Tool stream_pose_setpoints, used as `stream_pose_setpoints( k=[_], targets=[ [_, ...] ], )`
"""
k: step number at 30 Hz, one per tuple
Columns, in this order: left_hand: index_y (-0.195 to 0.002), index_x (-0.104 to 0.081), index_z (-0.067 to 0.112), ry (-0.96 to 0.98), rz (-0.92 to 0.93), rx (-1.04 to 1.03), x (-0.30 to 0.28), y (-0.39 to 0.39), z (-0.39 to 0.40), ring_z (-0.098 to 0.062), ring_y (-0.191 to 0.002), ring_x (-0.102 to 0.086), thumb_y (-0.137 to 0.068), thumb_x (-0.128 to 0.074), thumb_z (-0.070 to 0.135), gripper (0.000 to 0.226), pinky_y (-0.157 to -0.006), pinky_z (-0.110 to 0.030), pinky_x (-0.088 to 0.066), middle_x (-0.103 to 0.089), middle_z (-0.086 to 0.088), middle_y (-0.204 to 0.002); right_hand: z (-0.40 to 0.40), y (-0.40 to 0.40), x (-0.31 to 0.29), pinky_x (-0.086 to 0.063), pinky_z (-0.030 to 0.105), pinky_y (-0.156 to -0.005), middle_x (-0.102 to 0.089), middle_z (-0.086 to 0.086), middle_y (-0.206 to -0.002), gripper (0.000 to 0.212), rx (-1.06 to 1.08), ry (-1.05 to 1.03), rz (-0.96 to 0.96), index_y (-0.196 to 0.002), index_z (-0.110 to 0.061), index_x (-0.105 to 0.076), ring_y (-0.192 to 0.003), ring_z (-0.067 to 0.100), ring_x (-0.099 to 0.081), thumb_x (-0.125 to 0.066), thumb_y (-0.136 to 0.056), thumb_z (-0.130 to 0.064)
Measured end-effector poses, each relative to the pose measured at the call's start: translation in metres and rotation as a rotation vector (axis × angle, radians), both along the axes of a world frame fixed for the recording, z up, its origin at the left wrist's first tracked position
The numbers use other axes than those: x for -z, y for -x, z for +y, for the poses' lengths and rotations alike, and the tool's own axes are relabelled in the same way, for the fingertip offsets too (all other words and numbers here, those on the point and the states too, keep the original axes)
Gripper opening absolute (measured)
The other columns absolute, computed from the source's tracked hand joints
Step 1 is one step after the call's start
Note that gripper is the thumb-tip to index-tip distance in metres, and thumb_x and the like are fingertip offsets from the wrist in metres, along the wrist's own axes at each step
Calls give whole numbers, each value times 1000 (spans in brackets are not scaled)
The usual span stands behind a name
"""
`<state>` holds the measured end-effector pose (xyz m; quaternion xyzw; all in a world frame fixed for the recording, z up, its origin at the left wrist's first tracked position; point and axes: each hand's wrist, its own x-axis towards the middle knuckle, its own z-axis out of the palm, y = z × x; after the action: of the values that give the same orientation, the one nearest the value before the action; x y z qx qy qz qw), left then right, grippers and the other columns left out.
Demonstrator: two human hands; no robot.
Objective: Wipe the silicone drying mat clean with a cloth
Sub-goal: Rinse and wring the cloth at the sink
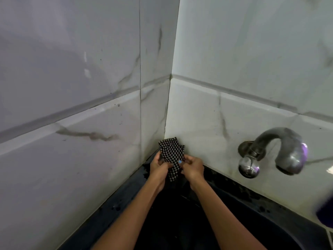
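**Two hands, one checkered cloth, over the dark sink**

Your two forearms reach forward over one dark sink (281, 231), its basin too dark to read. Your left hand (159, 168) and right hand (193, 167) pinch one black-and-white checkered cloth (172, 156) between curled fingers, held upright in the tiled corner. One metal tap (273, 150) juts from the right wall. A purple object (325, 214) is cut off at right.
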<state>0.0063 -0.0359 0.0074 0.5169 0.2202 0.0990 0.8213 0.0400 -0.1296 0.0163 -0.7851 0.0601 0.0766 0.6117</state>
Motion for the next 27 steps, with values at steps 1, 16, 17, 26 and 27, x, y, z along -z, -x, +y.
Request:
stream_pose_setpoints(
  k=[1,16,17,26,27],
  targets=[
    [-137,-41,10,-24,4,-3,4,-10,4,-18,-94,-60,-76,-47,-23,69,-76,-26,-53,-61,-10,-114,4,-6,0,-53,40,-92,-71,7,-100,31,8,27,-33,-114,-7,-66,-96,21,-66,-63,-84,-4],
    [-144,-30,10,-1455,212,218,27,-23,20,-27,-139,-17,-93,-42,19,53,-112,-37,-16,-21,-10,-154,14,-5,27,-27,9,-94,-45,16,-132,33,-278,535,-348,-124,-3,-57,-115,23,-49,-45,-94,-9],
    [-144,-30,12,-1500,248,240,27,-23,24,-24,-140,-16,-94,-39,23,52,-110,-38,-16,-22,-8,-154,15,-4,26,-28,11,-97,-43,17,-133,34,-319,557,-337,-126,-2,-55,-116,25,-48,-44,-95,-10],
    [-143,-28,9,-1674,397,173,16,-5,15,-29,-131,-25,-94,-35,36,56,-102,-44,-22,-31,-13,-146,2,5,7,-25,36,-115,-24,16,-151,51,-479,707,-242,-141,-8,-34,-139,34,-25,-47,-92,-12],
    [-142,-28,7,-1657,403,145,14,-1,13,-30,-130,-26,-94,-36,35,57,-102,-45,-22,-32,-14,-145,-5,10,3,-25,35,-115,-21,16,-153,52,-472,706,-233,-142,-9,-32,-140,33,-23,-48,-93,-13]
  ],
)
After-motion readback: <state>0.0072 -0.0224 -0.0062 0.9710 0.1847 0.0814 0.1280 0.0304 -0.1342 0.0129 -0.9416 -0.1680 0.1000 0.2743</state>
